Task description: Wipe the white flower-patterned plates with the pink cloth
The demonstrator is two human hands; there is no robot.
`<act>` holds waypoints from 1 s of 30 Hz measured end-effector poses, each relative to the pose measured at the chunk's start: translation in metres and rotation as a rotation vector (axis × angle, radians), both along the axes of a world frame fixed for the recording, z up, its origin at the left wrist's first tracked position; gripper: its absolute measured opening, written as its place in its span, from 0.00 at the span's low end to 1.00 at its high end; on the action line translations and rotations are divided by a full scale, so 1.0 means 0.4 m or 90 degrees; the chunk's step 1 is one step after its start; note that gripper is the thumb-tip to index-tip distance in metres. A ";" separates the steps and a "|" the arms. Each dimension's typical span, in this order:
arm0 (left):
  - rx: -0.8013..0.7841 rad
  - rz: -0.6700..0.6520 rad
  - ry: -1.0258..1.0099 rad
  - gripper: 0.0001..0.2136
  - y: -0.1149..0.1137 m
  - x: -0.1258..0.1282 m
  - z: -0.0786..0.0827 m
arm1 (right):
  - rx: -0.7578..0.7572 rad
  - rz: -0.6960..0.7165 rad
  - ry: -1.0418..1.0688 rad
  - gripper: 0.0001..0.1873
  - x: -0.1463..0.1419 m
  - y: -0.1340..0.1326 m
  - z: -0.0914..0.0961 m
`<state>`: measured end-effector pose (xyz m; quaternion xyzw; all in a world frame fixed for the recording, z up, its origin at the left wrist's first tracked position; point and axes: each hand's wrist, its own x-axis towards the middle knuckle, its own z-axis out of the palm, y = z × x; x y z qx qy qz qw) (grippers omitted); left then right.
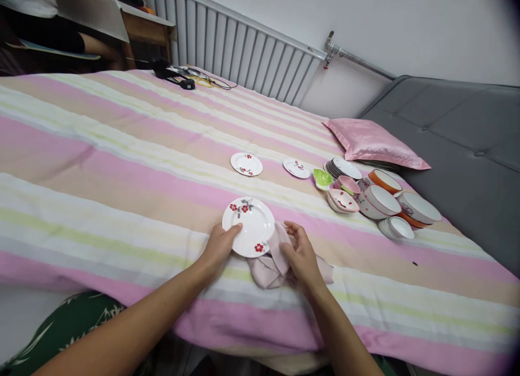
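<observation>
Soft, even indoor light is falling over the striped bed (pixel 122 164), leaving the flowered plate (pixel 248 226) bright without glare. Faint, diffuse shadows are gathering just under the plate's near rim, beneath the left hand (pixel 219 247) and right hand (pixel 301 255) beside it, and in the folds of the pink cloth (pixel 268 270) touching it. Far behind and left of the plate the table (pixel 142 26) is sitting dim, wide-angle distortion is bowing the radiator (pixel 244 51) behind the plate, and dark vignetting is creeping into the frame corners far right of it, where detail is softening.
</observation>
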<state>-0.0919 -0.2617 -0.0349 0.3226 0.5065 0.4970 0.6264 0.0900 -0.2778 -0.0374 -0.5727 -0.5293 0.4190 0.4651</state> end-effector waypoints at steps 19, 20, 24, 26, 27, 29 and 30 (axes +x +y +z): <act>-0.043 0.015 0.011 0.14 0.000 -0.002 0.000 | 0.297 -0.676 0.157 0.10 0.272 0.062 0.073; -0.041 0.015 0.009 0.14 0.000 -0.002 0.000 | 0.307 -0.690 0.156 0.09 0.286 0.061 0.072; -0.037 0.017 0.001 0.14 -0.001 0.003 0.002 | 0.321 -0.675 0.165 0.09 0.284 0.064 0.065; -0.037 0.021 0.000 0.14 -0.002 0.005 0.002 | 0.321 -0.639 0.167 0.09 0.254 0.068 0.064; -0.036 0.021 -0.002 0.14 -0.001 0.005 0.001 | 0.317 -0.614 0.164 0.10 0.233 0.068 0.062; -0.036 0.020 -0.004 0.14 0.000 0.005 -0.002 | 0.287 -0.530 0.133 0.13 0.183 0.065 0.057; -0.037 0.016 -0.001 0.14 0.000 0.004 -0.003 | 0.262 -0.476 0.099 0.15 0.156 0.061 0.054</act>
